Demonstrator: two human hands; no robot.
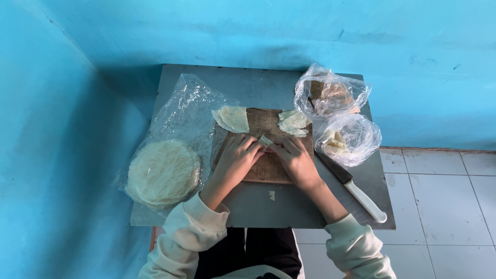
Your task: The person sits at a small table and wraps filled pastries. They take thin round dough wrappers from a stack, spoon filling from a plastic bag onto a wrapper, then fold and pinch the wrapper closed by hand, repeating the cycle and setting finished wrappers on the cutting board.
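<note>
Blue walls corner one grey surface [258, 212]. Nearest, left hand [236, 157] and right hand [295, 159] pinch one small wrapper piece [265, 140] together on one wooden board [266, 170]. Beyond: two cut pieces [232, 119], three plastic bags [349, 138], one knife [356, 191].

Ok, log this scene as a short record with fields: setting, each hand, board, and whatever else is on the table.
Setting: small grey table in a blue-walled corner, tiled floor at right
Left hand: on the wooden board, pinching a small folded wrapper piece
Right hand: pinching the same piece from the other side
Board: two pale wrapper pieces at its far edge
Left of board: stack of round wrappers in clear plastic
Right of board: two plastic bags, white-handled knife
</note>
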